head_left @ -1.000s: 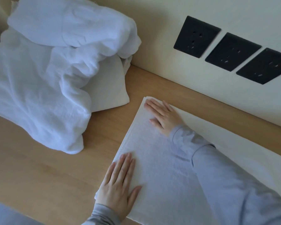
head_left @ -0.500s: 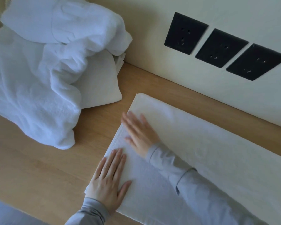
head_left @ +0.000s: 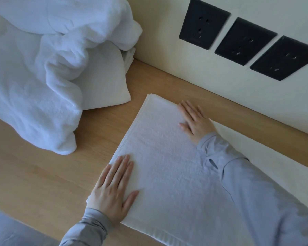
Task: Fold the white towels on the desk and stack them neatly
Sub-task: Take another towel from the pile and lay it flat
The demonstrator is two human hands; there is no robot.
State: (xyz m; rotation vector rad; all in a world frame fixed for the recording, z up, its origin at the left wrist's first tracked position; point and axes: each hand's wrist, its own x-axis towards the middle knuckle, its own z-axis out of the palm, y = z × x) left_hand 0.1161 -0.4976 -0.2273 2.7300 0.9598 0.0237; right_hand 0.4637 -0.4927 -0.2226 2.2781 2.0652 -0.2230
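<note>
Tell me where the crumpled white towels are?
The crumpled white towels lie upper left in the head view, on the light wooden desk, left of the flat white towel.

Locate three black socket plates on the far right, mounted on a plain cream wall (head_left: 167,50). They sit side by side in one row, separated by narrow gaps, none touching. The left socket (head_left: 204,23) shows its pin openings clearly: one group above, another below. The middle socket (head_left: 245,40) and the right socket (head_left: 284,58) show openings too, but blurred. The right edge of the view cuts the right socket's corner. Note a patch of blue-grey fabric (head_left: 7,228) in the near left corner; its identity cannot be determined.
</note>
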